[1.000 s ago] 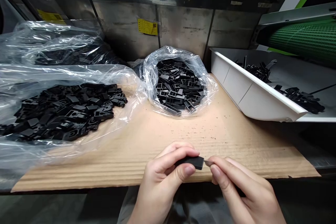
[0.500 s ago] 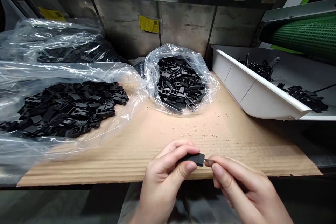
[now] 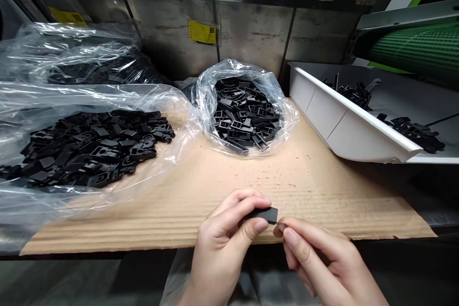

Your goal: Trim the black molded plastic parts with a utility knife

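**Two bare hands working above the near part of a corrugated brown cardboard sheet (image 3: 322,201).** The left grip (image 3: 224,241) is closed on a small, flat, rectangular black plastic part (image 3: 265,215), pinching it between thumb and fingers and leaving its right end exposed. The part is held in the air over the sheet's near edge, not resting on it. It appears to be light, stiff moulded plastic with a matte surface, unlikely to flex, though small enough to slip from a loose pinch. Its broad flat faces seem the surest place to take hold. The right grip (image 3: 319,258) is almost closed, with its slender fingertips (image 3: 289,234) drawn together just beside the exposed end of the part. Whether they hold anything small is hidden from this view.

**Surroundings.** To the left, a clear plastic bag (image 3: 43,201) holds a spread heap of black plastic parts (image 3: 89,150). Ahead, a gathered clear plastic bag (image 3: 204,100) holds a rounded pile of similar black rectangular parts (image 3: 245,117). To the right, a white angled tray (image 3: 358,138) carries scattered black parts (image 3: 409,131), below a green ribbed conveyor belt (image 3: 412,48).
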{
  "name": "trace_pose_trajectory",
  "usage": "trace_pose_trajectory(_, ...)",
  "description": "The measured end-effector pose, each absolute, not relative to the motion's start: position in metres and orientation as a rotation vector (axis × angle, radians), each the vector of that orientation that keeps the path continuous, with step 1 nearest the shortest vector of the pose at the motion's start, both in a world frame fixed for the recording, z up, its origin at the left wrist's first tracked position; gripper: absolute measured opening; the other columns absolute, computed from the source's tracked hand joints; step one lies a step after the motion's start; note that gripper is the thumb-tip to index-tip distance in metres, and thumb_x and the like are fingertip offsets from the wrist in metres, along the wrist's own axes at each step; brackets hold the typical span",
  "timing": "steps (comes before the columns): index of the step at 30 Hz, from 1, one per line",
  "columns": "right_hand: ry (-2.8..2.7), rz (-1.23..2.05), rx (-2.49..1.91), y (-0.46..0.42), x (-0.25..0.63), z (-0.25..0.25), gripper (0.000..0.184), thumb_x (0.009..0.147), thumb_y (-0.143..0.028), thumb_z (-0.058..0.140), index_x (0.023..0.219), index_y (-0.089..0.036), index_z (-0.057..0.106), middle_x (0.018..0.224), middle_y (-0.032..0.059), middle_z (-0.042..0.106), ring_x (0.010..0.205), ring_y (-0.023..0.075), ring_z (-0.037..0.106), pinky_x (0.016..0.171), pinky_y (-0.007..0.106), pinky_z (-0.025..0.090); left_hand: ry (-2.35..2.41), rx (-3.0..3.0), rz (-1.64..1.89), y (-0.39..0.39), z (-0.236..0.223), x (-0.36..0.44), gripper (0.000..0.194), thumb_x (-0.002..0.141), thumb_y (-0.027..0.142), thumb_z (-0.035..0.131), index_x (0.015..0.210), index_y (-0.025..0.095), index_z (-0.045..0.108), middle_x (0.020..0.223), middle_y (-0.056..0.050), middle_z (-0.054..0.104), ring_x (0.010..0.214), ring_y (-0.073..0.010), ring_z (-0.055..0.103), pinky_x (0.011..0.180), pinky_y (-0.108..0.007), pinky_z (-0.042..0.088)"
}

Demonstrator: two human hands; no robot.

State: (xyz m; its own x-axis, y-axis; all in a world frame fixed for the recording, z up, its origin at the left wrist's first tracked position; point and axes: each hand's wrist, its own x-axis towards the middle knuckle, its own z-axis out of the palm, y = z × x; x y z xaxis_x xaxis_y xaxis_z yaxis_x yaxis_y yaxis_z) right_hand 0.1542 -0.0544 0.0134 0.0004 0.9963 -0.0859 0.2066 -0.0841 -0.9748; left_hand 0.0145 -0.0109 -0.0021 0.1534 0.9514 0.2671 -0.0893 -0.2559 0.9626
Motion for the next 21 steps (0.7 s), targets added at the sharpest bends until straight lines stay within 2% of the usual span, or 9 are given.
trace_pose_trajectory(4, -0.812, 1.927, -1.142, -0.05, 0.159, 0.017, 0.03, 0.081, -0.044, 0.052, 0.072, -0.015, 0.054, 0.046, -0.0057, 0.045, 0.032, -0.0013, 0.028, 0.031, 0.011, 0.016, 0.921, 1.447, 1.345, -0.012, -0.001, 0.016, 0.024, 0.073, 0.008, 0.065, 0.084, 0.029, 0.072, 0.089, 0.002, 0.066, 0.088, -0.0152, 0.059, 0.078, -0.017, 0.045)
trace_pose_trajectory(7, -0.469, 2.134, -0.844, -0.048, 0.166, 0.019, 0.024, 0.079, -0.038, 0.059, 0.074, -0.015, 0.054, 0.046, -0.0055, 0.048, 0.03, -0.0015, 0.032, 0.028, 0.008, 0.016, 0.929, 1.425, 1.349, -0.012, 0.001, 0.016, 0.024, 0.072, 0.008, 0.066, 0.082, 0.029, 0.072, 0.089, 0.002, 0.066, 0.088, -0.0158, 0.059, 0.079, -0.018, 0.045)
trace_pose_trajectory(10, -0.331, 2.049, -0.774, -0.049, 0.168, 0.016, 0.021, 0.077, -0.036, 0.062, 0.074, -0.017, 0.054, 0.049, -0.007, 0.048, 0.029, -0.0023, 0.031, 0.029, 0.009, 0.021, 0.944, 1.391, 1.33, -0.012, 0.003, 0.016, 0.022, 0.073, 0.01, 0.065, 0.082, 0.028, 0.072, 0.09, 0.001, 0.067, 0.091, -0.0163, 0.059, 0.081, -0.019, 0.045)
trace_pose_trajectory(12, -0.42, 1.87, -0.861, -0.051, 0.167, 0.015, 0.021, 0.076, -0.039, 0.062, 0.075, -0.019, 0.056, 0.052, -0.0069, 0.051, 0.03, -0.0027, 0.03, 0.032, 0.01, 0.024, 0.947, 1.379, 1.294, -0.011, 0.004, 0.016, 0.017, 0.074, 0.012, 0.064, 0.081, 0.026, 0.073, 0.089, 0.0, 0.067, 0.09, -0.0172, 0.059, 0.081, -0.02, 0.045)
trace_pose_trajectory(15, -0.722, 1.364, -1.133, -0.053, 0.159, 0.016, 0.022, 0.065, -0.036, 0.071, 0.081, -0.022, 0.063, 0.056, -0.0062, 0.052, 0.04, 0.0006, 0.039, 0.041, 0.013, 0.033, 0.919, 1.3, 1.193, -0.011, 0.006, 0.017, 0.013, 0.08, 0.02, 0.059, 0.077, 0.022, 0.072, 0.076, -0.001, 0.066, 0.069, -0.0142, 0.06, 0.063, -0.018, 0.048)
trace_pose_trajectory(17, -0.872, 1.111, -1.277, -0.051, 0.153, 0.019, 0.023, 0.061, -0.03, 0.074, 0.082, -0.025, 0.068, 0.055, -0.0063, 0.05, 0.047, 0.0038, 0.043, 0.047, 0.015, 0.036, 0.908, 1.25, 1.143, -0.012, 0.007, 0.019, 0.017, 0.081, 0.024, 0.057, 0.073, 0.018, 0.07, 0.066, -0.001, 0.061, 0.056, -0.0116, 0.054, 0.052, -0.018, 0.045)
trace_pose_trajectory(19, -0.96, 1.098, -1.314, -0.046, 0.148, 0.023, 0.018, 0.063, -0.03, 0.07, 0.08, -0.024, 0.07, 0.049, -0.0068, 0.045, 0.046, 0.0053, 0.038, 0.048, 0.017, 0.037, 0.911, 1.27, 1.117, -0.013, 0.007, 0.02, 0.019, 0.082, 0.026, 0.056, 0.07, 0.016, 0.068, 0.061, 0.0, 0.056, 0.053, -0.011, 0.05, 0.05, -0.019, 0.042)
trace_pose_trajectory(21, -0.998, 1.231, -1.268, -0.038, 0.147, 0.026, 0.013, 0.066, -0.032, 0.067, 0.073, -0.021, 0.069, 0.045, -0.0082, 0.038, 0.041, 0.0044, 0.029, 0.045, 0.018, 0.037, 0.926, 1.333, 1.098, -0.014, 0.007, 0.02, 0.023, 0.082, 0.027, 0.055, 0.066, 0.014, 0.066, 0.059, -0.001, 0.054, 0.053, -0.0114, 0.048, 0.05, -0.019, 0.04)
